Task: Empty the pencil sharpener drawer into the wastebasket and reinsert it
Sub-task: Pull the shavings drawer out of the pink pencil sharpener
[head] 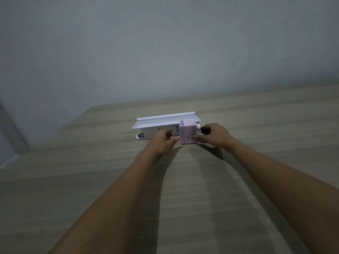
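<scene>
Flanking pink pencil sharpener [188, 132]: left hand [162, 141], right hand [213, 133].

A single head-worn wide-angle camera looks forward and down along both outstretched forearms, over a wooden table [238, 198] toward a plain wall [165, 43]. The left hand [162, 141] and right hand [213, 134] sit near frame centre, at arm's length from the lens. The frame is slightly blurred.

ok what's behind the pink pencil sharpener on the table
A long white box-like object lies right behind the pink pencil sharpener, stretching off to the left. The sharpener and the left hand cover its right part, so what's there can't be seen.
</scene>
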`<control>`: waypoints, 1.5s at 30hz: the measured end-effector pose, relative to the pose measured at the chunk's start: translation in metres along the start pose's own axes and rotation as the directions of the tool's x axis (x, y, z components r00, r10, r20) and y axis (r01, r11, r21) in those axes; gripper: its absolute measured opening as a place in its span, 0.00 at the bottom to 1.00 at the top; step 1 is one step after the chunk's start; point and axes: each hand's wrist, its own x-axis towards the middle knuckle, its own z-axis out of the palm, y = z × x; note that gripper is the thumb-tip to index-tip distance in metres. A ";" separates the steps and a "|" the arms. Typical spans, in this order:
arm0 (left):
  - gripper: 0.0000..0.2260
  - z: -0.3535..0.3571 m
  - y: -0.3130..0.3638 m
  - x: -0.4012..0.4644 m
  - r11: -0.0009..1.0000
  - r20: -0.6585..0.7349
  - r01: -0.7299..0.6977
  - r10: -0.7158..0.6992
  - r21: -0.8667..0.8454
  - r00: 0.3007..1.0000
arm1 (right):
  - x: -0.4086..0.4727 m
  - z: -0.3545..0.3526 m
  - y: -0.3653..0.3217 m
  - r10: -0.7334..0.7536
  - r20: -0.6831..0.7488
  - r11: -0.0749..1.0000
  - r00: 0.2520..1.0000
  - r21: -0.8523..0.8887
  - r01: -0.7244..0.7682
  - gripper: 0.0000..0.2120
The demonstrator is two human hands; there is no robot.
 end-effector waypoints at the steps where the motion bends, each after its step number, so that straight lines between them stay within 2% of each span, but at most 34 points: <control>1: 0.27 0.002 0.000 0.004 0.999 0.023 -0.003 0.004 -0.046 1.000 | 0.005 0.004 0.002 0.017 0.025 0.999 1.000 0.049 -0.018 0.13; 4: 0.20 0.009 -0.006 0.017 0.992 0.047 -0.044 0.050 -0.122 0.998 | 0.017 0.010 0.008 0.008 0.086 0.967 0.996 0.254 -0.029 0.07; 7: 0.18 0.016 -0.003 0.023 0.987 0.057 -0.035 0.044 -0.157 0.997 | 0.021 0.012 0.009 -0.031 0.123 0.921 0.992 0.390 -0.020 0.12; 12: 0.18 0.013 0.002 0.020 0.988 0.032 -0.035 0.040 -0.150 0.999 | 0.018 0.007 0.004 -0.011 0.114 0.933 0.993 0.358 -0.030 0.18; 19: 0.19 -0.003 0.023 -0.029 0.994 -0.003 -0.097 0.097 -0.049 0.995 | -0.025 -0.010 -0.024 -0.045 0.123 0.936 0.991 0.352 -0.002 0.17; 26: 0.16 -0.021 0.060 -0.105 0.990 -0.052 -0.111 0.107 -0.083 0.993 | -0.098 -0.032 -0.059 -0.065 0.123 0.908 0.990 0.420 0.008 0.20; 36: 0.19 -0.035 0.093 -0.201 0.990 -0.052 -0.129 0.126 -0.064 0.991 | -0.195 -0.052 -0.090 -0.093 0.156 0.901 0.983 0.435 0.016 0.19; 45: 0.19 -0.021 0.086 -0.253 0.990 -0.014 -0.125 0.124 -0.061 0.992 | -0.242 -0.038 -0.076 -0.070 0.188 0.914 0.980 0.406 -0.013 0.22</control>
